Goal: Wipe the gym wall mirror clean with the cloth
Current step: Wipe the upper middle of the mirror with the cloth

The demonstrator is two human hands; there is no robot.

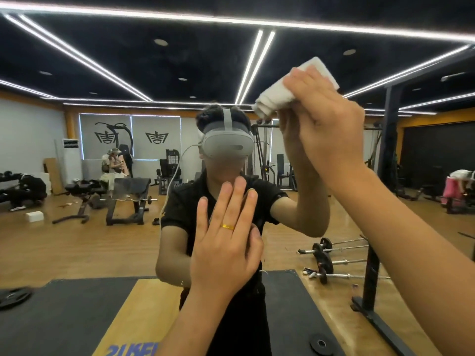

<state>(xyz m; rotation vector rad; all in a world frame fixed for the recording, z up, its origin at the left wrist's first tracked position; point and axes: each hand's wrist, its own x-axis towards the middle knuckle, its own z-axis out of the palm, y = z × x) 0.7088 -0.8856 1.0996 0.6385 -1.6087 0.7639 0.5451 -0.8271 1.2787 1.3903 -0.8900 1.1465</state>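
Looking for the cloth [295,83] first: where is it?

High on the right, bunched into a white wad in the right hand [326,124], up against the mirror [38,240]. The fingers are curled round it and clamped tight, with the wad sticking out above the knuckles.

Why that grip?

My guess is it gives a thick pad to press on the glass — a loose cloth would drag and fold. Held that high, it looks like the upper part is being done, so the wiping is under way with plenty of glass left below.

And the left hand [226,242]?

Flat, lower and nearer the middle, fingers [237,199] straight and close together, holding nothing. It seems to rest on the glass, since its reflection meets it at the thumb side. I'd say it steadies the person leaning in — though it may leave prints to wipe off afterwards.

Counts?

One cloth, two hands, one gold ring [228,227] on the left. Everything else is reflection: two weight benches [128,186] at the left, two loose weight plates [321,344] on the black mat [64,317], a handful of barbells [334,260] on the floor at the right that I can't count surely, and at least two other people [113,165] far back.
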